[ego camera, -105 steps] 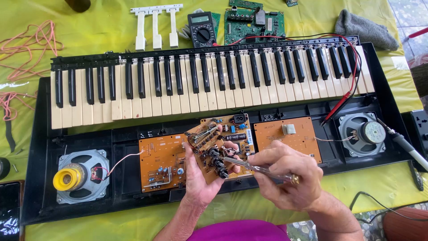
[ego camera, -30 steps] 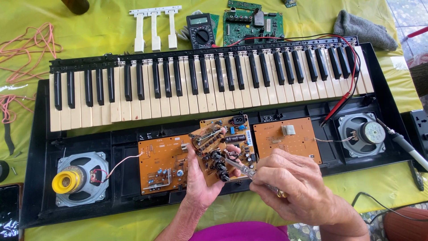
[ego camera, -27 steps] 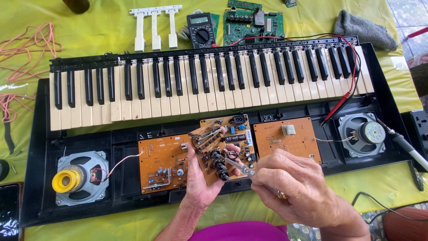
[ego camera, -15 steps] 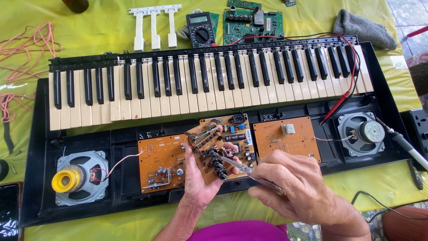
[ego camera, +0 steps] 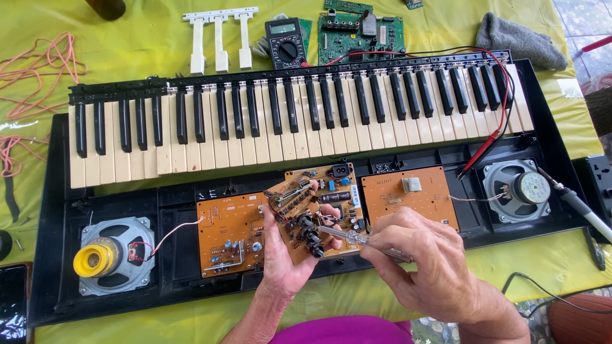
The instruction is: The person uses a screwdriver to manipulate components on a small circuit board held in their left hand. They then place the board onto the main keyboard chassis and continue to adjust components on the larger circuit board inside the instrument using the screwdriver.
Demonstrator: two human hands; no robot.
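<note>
The left hand grips a small orange circuit board, tilted up above the open black keyboard case. The right hand pinches a clear-handled screwdriver, tip touching the board's near right side, on the yellow-green covered desk.

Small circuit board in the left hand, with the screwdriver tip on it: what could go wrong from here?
1. The screwdriver in the right hand could slip off the small circuit board and scrape its black components.
2. The left hand holds that board tilted in the air, so pressure may twist it or strain any wires hidden beneath.
3. A slip could also strike the orange board lying close below.
</note>
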